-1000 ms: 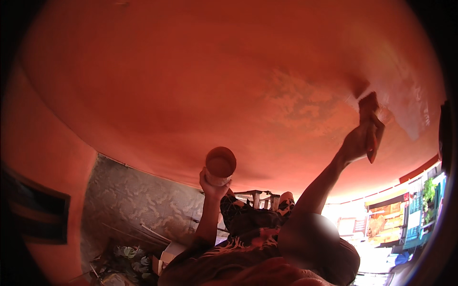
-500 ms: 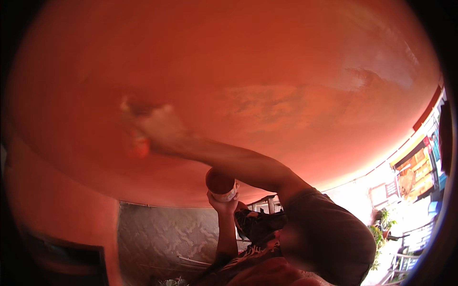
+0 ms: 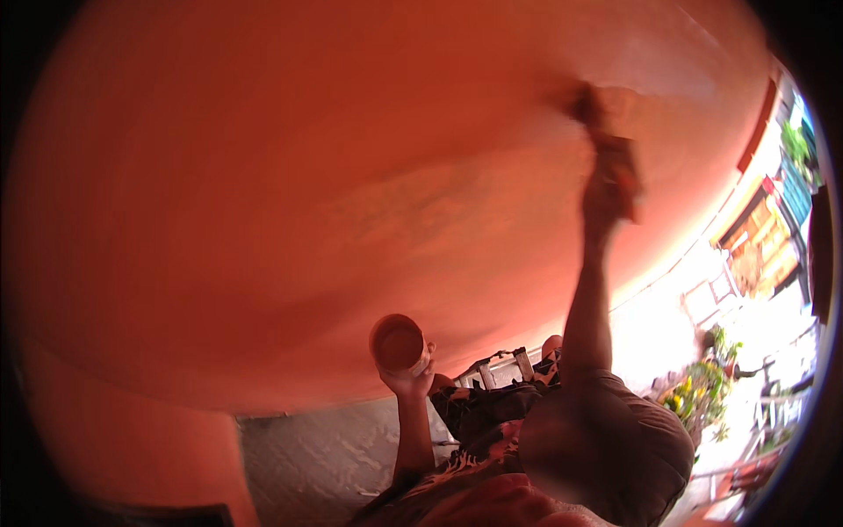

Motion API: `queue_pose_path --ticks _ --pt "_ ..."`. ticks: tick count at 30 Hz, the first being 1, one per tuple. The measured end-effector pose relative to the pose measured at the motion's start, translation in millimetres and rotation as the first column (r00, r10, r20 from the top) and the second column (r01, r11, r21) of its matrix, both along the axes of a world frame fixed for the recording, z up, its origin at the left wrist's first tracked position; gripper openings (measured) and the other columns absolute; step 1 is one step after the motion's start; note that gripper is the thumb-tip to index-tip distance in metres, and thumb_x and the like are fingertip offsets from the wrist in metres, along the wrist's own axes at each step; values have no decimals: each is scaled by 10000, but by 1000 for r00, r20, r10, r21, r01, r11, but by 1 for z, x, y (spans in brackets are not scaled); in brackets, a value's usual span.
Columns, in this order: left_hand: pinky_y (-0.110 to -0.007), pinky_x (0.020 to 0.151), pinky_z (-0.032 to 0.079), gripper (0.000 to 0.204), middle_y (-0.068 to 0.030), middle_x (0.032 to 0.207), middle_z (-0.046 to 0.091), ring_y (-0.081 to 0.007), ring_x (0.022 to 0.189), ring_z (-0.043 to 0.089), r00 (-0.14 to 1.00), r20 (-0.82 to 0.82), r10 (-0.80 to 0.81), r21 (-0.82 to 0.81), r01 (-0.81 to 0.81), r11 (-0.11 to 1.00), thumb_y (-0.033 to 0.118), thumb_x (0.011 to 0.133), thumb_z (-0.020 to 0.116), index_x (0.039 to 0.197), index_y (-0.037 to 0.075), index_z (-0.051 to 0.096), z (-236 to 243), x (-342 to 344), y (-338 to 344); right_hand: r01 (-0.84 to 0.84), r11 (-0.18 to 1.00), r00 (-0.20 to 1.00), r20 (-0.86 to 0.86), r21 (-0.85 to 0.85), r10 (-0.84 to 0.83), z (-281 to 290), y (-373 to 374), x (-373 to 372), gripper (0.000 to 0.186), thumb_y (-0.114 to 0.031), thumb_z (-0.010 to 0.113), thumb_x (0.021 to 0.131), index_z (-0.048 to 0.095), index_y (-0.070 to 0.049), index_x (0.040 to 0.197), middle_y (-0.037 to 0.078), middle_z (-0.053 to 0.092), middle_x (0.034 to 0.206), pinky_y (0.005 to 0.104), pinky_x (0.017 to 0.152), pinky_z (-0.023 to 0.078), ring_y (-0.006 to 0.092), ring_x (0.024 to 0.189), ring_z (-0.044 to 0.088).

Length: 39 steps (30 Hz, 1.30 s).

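head view: an orange-red wall fills most of the frame, and by its look the coat is largely on; a blotchy paler patch across its middle and a pale, shiny area toward its upper right corner seem to be what remains uneven. the wall's lower edge borders a grey floor on the left and bright open ground on the right, and the stretch left of the patch looks free for a long sweep. below that edge a ladder-like frame stands close to the person's legs, so footing looks tight. near the same edge the left hand is wrapped around a cup; how full it is, i cannot tell. the right hand, blurred, is closed on a brush, its bristles at the wall's upper right, contact too blurred to tell.
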<state>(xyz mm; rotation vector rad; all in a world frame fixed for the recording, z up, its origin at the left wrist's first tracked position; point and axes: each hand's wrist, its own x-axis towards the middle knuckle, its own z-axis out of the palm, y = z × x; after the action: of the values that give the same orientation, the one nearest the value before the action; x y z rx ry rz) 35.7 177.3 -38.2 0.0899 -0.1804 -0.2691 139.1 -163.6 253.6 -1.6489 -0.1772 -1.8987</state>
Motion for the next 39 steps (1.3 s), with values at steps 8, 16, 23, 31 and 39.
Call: queue_pose_path --ticks 8,16,23,31,39 --pt "-328 600 503 720 -126 1326 527 -346 1075 473 971 -22 -237 -42 236 971 588 841 621 1365 106 512 2 14 -53 -698 572 715 -383 -430 585 19 144 -36 435 -145 706 722 689 -106 1155 229 652 1191 423 730 593 313 979 705" --pt "-283 591 489 600 -95 1325 492 -292 1042 466 955 51 -294 -41 296 954 428 894 634 1382 120 474 16 23 -88 -667 738 718 -176 101 673 -26 -73 8 188 9 585 908 690 24 1064 120 657 1064 322 872 494 225 975 614" --pt "-262 577 482 516 -76 1298 509 -273 1021 462 953 20 -301 -19 301 953 354 927 601 1372 131 462 21 23 -88 81 965 995 -76 248 -64 -14 -168 1 116 -29 562 964 673 -8 940 73 712 912 287 686 515 167 764 657" --pt "-265 598 481 515 -76 1291 512 -263 1030 466 931 -55 -360 20 362 932 344 918 606 1371 136 473 23 26 -59 -344 876 938 -167 -338 304 16 70 -20 242 -89 646 802 690 -79 1040 158 696 928 330 576 554 275 743 702" --pt "-283 608 493 558 -87 1329 497 -276 1044 466 930 21 -367 45 366 930 368 898 635 1373 127 469 33 26 -65 -535 815 818 -104 223 566 -19 -76 4 167 11 552 902 668 -3 1022 105 668 1076 261 718 507 165 884 627"
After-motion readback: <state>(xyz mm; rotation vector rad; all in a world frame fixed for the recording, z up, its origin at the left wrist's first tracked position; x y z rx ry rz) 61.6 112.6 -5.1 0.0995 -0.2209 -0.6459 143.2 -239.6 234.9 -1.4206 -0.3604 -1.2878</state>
